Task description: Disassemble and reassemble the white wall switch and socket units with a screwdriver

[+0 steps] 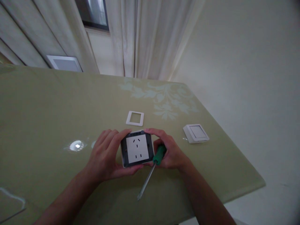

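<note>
Both hands hold a wall socket (137, 149) with a white face and dark surround just above the green table (47, 103). My left hand (108, 156) grips its left side, thumb below and fingers over the top. My right hand (168, 150) pinches the socket's right edge and also keeps a green-handled screwdriver (152, 167) in its palm, the metal shaft pointing down toward me.
A white square frame (135, 118) lies on the table beyond the socket. A white wall switch (196, 133) sits to the right near the table edge. Curtains and a window are behind the table; a pale wall is at right.
</note>
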